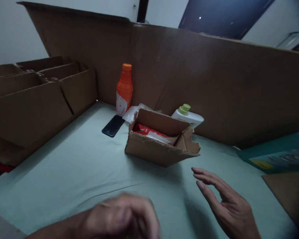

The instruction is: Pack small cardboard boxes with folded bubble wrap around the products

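A small open cardboard box (154, 151) with torn flaps sits mid-table on a pale green cloth (72, 166); a red-and-white packet (151, 132) lies inside it. My right hand (226, 202) hovers open, fingers apart, just right of and nearer than the box, holding nothing. At the bottom edge my left hand (124, 217) is blurred, its fingers curled, with nothing seen in it. Behind the box stand an orange bottle (124, 89) and a white bottle with a green cap (188, 116), and a dark phone (113, 125) lies flat.
A tall cardboard wall (214, 86) runs along the back. Larger open cardboard boxes (35, 99) stand at the left. A teal printed box (279, 156) and a cardboard sheet (289, 192) lie at the right. A crumpled clear plastic wrap (132, 113) lies by the orange bottle.
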Tool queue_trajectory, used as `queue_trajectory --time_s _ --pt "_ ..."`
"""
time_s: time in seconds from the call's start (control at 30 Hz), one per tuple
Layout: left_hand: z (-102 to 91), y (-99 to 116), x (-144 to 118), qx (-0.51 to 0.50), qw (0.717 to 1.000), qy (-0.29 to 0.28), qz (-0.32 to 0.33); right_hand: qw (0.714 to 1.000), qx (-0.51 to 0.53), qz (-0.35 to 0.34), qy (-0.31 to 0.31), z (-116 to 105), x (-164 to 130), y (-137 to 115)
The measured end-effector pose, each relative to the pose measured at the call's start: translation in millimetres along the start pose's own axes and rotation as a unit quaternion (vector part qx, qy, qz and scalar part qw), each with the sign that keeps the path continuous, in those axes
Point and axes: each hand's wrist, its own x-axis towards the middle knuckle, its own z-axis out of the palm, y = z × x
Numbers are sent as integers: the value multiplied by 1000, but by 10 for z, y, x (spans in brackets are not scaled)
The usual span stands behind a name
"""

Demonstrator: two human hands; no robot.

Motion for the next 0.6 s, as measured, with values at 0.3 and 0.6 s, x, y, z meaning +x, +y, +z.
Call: queue_trajectory --time_s 0.3,0.6 --pt "-868 -587 840 280 896 335 78 978 125 160 -55 752 432 370" --pt "-535 -696 -24 239 903 355 25 977 108 177 -41 902 -162 -188"
